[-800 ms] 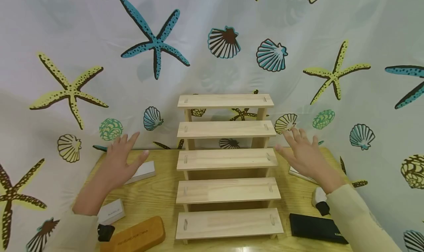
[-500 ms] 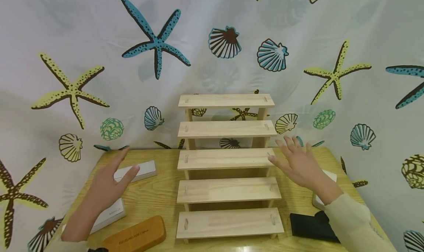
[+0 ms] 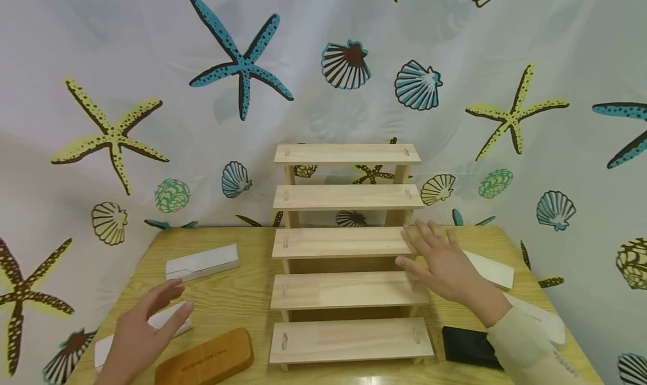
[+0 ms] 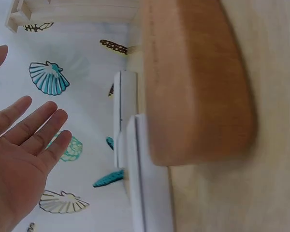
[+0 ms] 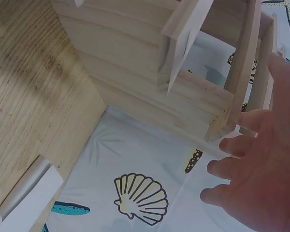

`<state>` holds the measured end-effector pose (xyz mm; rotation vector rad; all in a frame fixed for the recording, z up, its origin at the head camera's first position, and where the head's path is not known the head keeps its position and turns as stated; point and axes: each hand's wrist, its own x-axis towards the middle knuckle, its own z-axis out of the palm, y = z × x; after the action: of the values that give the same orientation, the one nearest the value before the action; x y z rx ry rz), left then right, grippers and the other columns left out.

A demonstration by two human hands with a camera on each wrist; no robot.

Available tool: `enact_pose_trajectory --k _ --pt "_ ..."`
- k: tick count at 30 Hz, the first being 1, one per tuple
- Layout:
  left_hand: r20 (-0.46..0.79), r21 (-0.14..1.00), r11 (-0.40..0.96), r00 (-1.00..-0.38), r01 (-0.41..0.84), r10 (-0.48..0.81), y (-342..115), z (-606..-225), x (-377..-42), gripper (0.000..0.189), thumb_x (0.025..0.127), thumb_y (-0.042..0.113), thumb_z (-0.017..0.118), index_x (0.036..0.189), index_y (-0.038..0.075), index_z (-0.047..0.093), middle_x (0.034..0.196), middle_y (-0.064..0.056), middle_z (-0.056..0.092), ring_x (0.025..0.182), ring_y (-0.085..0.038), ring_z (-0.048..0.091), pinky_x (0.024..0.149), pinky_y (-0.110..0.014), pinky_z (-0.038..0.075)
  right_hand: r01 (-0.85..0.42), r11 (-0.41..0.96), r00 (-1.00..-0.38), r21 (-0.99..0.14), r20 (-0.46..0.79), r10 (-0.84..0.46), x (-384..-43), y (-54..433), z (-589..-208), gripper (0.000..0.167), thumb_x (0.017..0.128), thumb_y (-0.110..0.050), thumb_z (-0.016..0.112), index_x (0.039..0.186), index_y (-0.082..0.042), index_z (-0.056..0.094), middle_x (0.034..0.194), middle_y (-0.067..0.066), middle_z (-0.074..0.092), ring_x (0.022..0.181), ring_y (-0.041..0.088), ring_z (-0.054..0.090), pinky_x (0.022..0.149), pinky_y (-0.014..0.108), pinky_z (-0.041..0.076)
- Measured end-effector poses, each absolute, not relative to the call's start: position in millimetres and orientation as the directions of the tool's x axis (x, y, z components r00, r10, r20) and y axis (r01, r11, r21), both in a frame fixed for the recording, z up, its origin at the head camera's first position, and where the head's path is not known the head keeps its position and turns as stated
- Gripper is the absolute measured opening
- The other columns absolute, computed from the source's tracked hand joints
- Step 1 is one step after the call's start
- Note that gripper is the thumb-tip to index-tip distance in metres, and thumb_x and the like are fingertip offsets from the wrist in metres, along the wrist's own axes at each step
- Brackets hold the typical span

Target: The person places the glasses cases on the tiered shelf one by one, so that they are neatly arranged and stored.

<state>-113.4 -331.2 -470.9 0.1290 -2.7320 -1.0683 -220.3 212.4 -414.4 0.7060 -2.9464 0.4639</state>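
A light wooden stepped rack (image 3: pixel 349 340) with several flat steps stands in the middle of the table. Around the right end of its middle step hovers my right hand (image 3: pixel 445 267), fingers spread and gripping nothing; contact with the wood cannot be told. In the right wrist view the fingers (image 5: pixel 222 169) lie beside the rack's side. Low on the left, my left hand (image 3: pixel 139 331) is over a white box (image 3: pixel 103 350), thumb apart from fingers and palm holding nothing. An orange-brown case (image 3: pixel 204 359) with printed lettering lies just right of it.
Another white box (image 3: pixel 202 262) lies farther back on the left. Right of the rack are a black case (image 3: pixel 467 345), a white box (image 3: pixel 492 270) and another white object (image 3: pixel 543 317), partly behind the sleeve. A sea-patterned curtain (image 3: pixel 333 115) hangs behind and around the table (image 3: pixel 247 295).
My left hand has moved down and toward me, from the far white box to the nearer one. My right hand has shifted left and down toward the rack. The objects have stayed put.
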Motion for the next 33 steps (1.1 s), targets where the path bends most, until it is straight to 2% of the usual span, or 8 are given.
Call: enact_pose_trajectory --k 3,5,9,14,20,29,32,33 --pt "-0.024 0.716 0.684 -0.983 -0.143 -0.181 -336 -479 -104 0.075 0.099 0.061 0.064 0.159 0.019 0.046 0.150 -0.021 0.061 0.134 -0.040 0.061 0.086 -0.041 0.063 -0.458 0.848 -0.889 -0.266 0.135 -0.438 -219 211 -416 0.078 0.108 -0.057 0.049 0.167 -0.011 0.030 0.174 0.024 0.021 0.159 0.052 0.018 0.123 0.078 0.009" --pt "-0.144 0.731 0.640 -0.970 -0.237 -0.194 -339 -483 -99 0.088 0.096 0.069 0.063 0.163 0.018 0.040 0.157 -0.023 0.053 0.140 -0.049 0.052 0.095 -0.049 0.061 -0.459 0.847 -0.888 -0.268 0.127 -0.441 -219 210 -418 0.078 0.108 -0.058 0.048 0.167 -0.010 0.030 0.174 0.024 0.021 0.160 0.051 0.018 0.123 0.077 0.011" --pt "-0.230 0.746 0.584 -0.947 -0.320 -0.226 -344 -495 -91 0.098 0.090 0.074 0.067 0.164 0.017 0.037 0.159 -0.021 0.051 0.138 -0.039 0.057 0.102 -0.054 0.057 -0.461 0.838 -0.887 -0.293 0.112 -0.449 -219 208 -422 0.080 0.108 -0.057 0.049 0.168 -0.009 0.027 0.175 0.024 0.018 0.161 0.049 0.015 0.125 0.075 0.010" --pt "-0.259 0.735 0.582 -0.937 -0.349 -0.235 -349 -506 -82 0.099 0.087 0.071 0.073 0.163 0.015 0.041 0.156 -0.022 0.054 0.138 -0.041 0.059 0.103 -0.055 0.056 -0.462 0.833 -0.886 -0.305 0.111 -0.450 -219 206 -424 0.081 0.108 -0.058 0.049 0.168 -0.008 0.026 0.175 0.024 0.016 0.162 0.048 0.012 0.127 0.071 0.011" --pt "-0.388 0.733 0.545 -0.909 -0.406 -0.156 -359 -520 -80 0.101 0.091 0.065 0.073 0.166 0.012 0.032 0.161 -0.027 0.046 0.148 -0.055 0.039 0.106 -0.060 0.051 -0.464 0.828 -0.884 -0.315 0.114 -0.453 -218 205 -423 0.082 0.108 -0.058 0.049 0.168 -0.007 0.025 0.174 0.025 0.017 0.162 0.047 0.014 0.129 0.068 0.013" --pt "-0.512 0.744 0.496 -0.859 -0.447 -0.005 -377 -538 -80 0.102 0.096 0.053 0.072 0.168 0.005 0.018 0.167 -0.033 0.029 0.153 -0.059 0.025 0.105 -0.068 0.047 -0.465 0.824 -0.883 -0.323 0.108 -0.456 -217 206 -422 0.081 0.109 -0.056 0.049 0.168 -0.007 0.025 0.175 0.024 0.015 0.162 0.046 0.014 0.129 0.066 0.012" --pt "-0.508 0.756 0.494 -0.861 -0.430 0.028 -389 -551 -82 0.100 0.097 0.050 0.072 0.167 0.002 0.020 0.165 -0.035 0.033 0.148 -0.057 0.038 0.106 -0.065 0.047 -0.464 0.824 -0.884 -0.326 0.106 -0.456 -217 206 -421 0.081 0.108 -0.056 0.049 0.168 -0.007 0.025 0.175 0.024 0.014 0.162 0.046 0.014 0.129 0.066 0.013" --pt "-0.503 0.770 0.481 -0.862 -0.419 0.056 -395 -558 -83 0.098 0.097 0.047 0.072 0.167 0.001 0.020 0.164 -0.035 0.035 0.145 -0.049 0.048 0.106 -0.060 0.050 -0.464 0.823 -0.884 -0.326 0.107 -0.456 -217 206 -421 0.081 0.108 -0.057 0.049 0.168 -0.007 0.025 0.175 0.024 0.015 0.162 0.046 0.015 0.129 0.066 0.013"
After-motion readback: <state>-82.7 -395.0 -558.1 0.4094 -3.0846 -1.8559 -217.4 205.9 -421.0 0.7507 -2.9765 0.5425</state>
